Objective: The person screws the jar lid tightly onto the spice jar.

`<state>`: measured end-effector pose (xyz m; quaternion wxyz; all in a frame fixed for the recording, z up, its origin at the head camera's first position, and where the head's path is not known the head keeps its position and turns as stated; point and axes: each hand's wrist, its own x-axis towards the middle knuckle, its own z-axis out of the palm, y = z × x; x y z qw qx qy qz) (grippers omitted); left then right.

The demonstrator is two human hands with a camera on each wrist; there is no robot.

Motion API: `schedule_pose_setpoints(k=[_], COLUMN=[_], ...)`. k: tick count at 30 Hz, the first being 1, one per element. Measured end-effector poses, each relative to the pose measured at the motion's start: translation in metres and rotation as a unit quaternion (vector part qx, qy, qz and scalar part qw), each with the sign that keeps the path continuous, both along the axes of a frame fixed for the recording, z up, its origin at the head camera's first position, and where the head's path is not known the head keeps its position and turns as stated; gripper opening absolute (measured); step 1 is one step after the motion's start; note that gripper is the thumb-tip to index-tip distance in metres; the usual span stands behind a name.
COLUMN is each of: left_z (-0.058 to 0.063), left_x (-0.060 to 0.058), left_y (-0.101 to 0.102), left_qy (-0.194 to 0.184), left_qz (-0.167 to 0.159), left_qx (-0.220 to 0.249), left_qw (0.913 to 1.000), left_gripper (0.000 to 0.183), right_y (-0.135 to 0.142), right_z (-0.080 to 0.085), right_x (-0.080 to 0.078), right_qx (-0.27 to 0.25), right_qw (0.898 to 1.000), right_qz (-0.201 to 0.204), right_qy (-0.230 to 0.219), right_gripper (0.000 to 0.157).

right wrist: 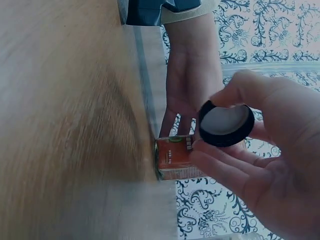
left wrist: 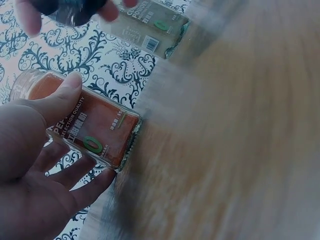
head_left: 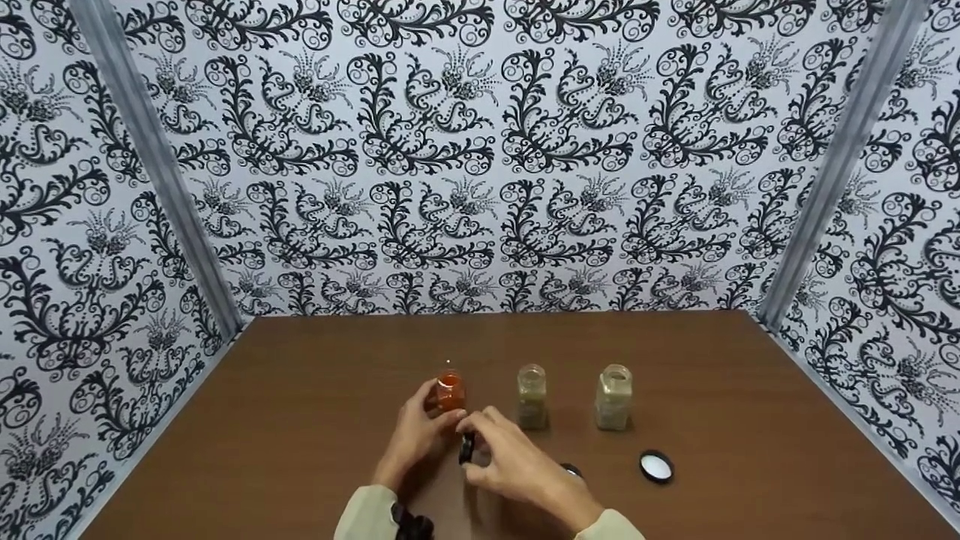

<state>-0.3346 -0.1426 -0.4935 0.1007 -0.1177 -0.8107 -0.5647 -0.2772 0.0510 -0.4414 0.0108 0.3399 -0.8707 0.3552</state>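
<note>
My left hand grips a square glass spice jar of orange-red powder, its mouth uncovered. In the left wrist view the thumb lies across the label of this jar, and the fingers reach around its far side. Just right of the jar, my right hand pinches a round black lid between thumb and fingers. The right wrist view shows the white inner face of that lid, with the red jar behind it.
Two more uncapped glass jars stand to the right, one with greenish powder and one with paler powder. A black lid with a white liner lies on the brown table. Another dark lid is partly hidden by the right wrist. Patterned walls enclose the table.
</note>
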Motion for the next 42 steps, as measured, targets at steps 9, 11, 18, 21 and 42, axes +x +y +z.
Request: schedule_pose_setpoints(k=[9, 11, 18, 21, 42], left_z=[0.001, 0.000, -0.001, -0.002, -0.004], left_x=[-0.001, -0.002, -0.003, -0.002, -0.001], left_y=[0.000, 0.001, 0.000, -0.001, -0.005], left_qy=[0.008, 0.013, 0.026, 0.024, 0.049], left_qz=[-0.005, -0.010, -0.019, -0.016, -0.030], left_qx=[0.004, 0.006, 0.007, 0.005, 0.010], left_qw=[0.9999, 0.9998, 0.9995, 0.9996, 0.9983], left_gripper=[0.055, 0.054, 0.052, 0.050, 0.051], right_y=[-0.005, -0.005, -0.006, -0.009, -0.026], right_z=[-0.001, 0.000, 0.000, 0.000, 0.014], right_x=[-0.005, -0.006, -0.010, -0.013, -0.026], right_qx=[-0.068, -0.080, -0.122, -0.135, -0.214], right_qw=[0.996, 0.995, 0.988, 0.985, 0.974], right_qz=[-0.013, -0.016, -0.027, -0.026, -0.042], right_qy=[0.047, 0.055, 0.085, 0.106, 0.069], right_gripper=[0.039, 0.038, 0.041, 0.044, 0.032])
